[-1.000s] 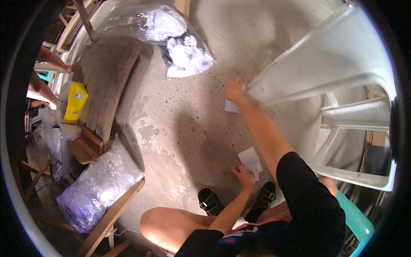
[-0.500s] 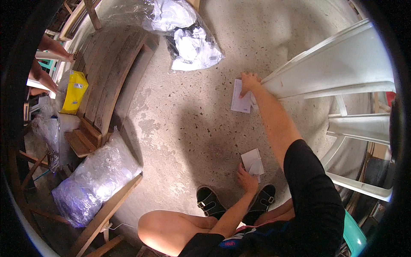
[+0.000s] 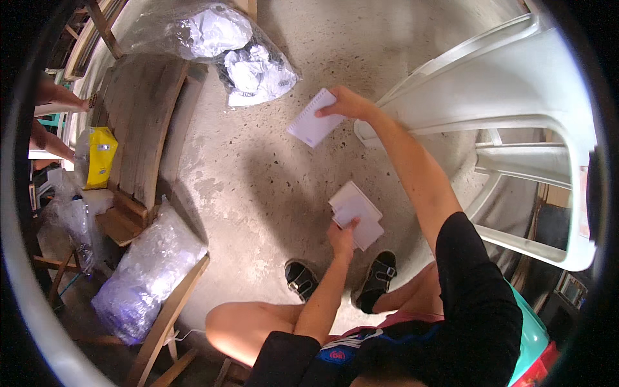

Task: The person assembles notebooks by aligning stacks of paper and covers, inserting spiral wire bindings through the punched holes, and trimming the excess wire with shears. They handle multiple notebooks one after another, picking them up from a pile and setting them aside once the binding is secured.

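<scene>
Person seated over a speckled concrete floor [image 3: 238, 213], both hands occupied. The right hand [image 3: 345, 104], reaching forward, pinches a white spiral notepad [image 3: 313, 124] by one edge, thumb on top; the wire binding runs along its far left side. The left hand [image 3: 343, 238], nearer the body, grips overlapping white notepads [image 3: 366, 233], thumb uppermost, above and between two dark sandals [image 3: 378, 278]; whether the pads touch the floor is unclear. Beyond lies a clear plastic bag [image 3: 248, 74] of white crumpled material; white plastic furniture [image 3: 490, 84] stands at right.
</scene>
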### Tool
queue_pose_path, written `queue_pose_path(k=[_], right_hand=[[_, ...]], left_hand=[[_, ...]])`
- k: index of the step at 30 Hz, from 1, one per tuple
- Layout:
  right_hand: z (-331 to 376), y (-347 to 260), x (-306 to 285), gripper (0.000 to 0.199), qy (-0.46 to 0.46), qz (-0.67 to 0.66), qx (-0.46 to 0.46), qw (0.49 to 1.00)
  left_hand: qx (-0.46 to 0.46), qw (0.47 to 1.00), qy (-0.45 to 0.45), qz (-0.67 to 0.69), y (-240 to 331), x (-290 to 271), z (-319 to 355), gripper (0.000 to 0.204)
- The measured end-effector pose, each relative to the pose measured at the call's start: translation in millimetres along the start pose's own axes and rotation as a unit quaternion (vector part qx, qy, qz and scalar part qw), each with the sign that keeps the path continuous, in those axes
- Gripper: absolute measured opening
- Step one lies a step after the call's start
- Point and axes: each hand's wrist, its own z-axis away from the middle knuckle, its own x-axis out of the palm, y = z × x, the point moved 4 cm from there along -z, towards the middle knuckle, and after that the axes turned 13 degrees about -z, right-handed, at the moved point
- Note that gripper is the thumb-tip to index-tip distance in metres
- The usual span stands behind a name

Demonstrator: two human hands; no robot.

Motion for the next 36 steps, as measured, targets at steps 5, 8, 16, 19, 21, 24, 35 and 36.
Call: queue_pose_path(k=[5,8,16,19,21,24,35,36], right_hand=[[59,-76,31,0.044,0.15,-0.293,-0.028,0.944],[101,-144,67,0.037,0.159,-0.461,-0.025,0.873],[292,-361,44,0.025,0.112,-0.476,-0.18,0.853],[368,-409,31,0.024,0.214,-0.47,-0.218,0.828],[413,-436,42,0.023,0.217,-0.466,-0.226,0.828],[458,-459,56,0.022,0.244,-0.447,-0.223,0.831],[557,-632,124,0.018,0.312,-0.073,-0.33,0.888],[567,-654,143,0.024,0.295,0.069,-0.374,0.876]], left_hand=[[0.002,0.985,-0.036,0.166,81,-34,38,0.034],[-0.009,0.961,-0.051,0.271,132,-49,83,0.038],[0.166,0.956,-0.123,0.207,306,-62,217,0.037],[0.198,0.952,-0.13,0.195,369,-63,283,0.037],[0.212,0.946,-0.141,0.202,398,-66,327,0.036],[0.181,0.954,-0.155,0.182,438,-75,387,0.032],[0.09,0.958,-0.201,0.181,516,-139,533,0.028],[0.103,0.957,-0.2,0.182,516,-141,539,0.03]])
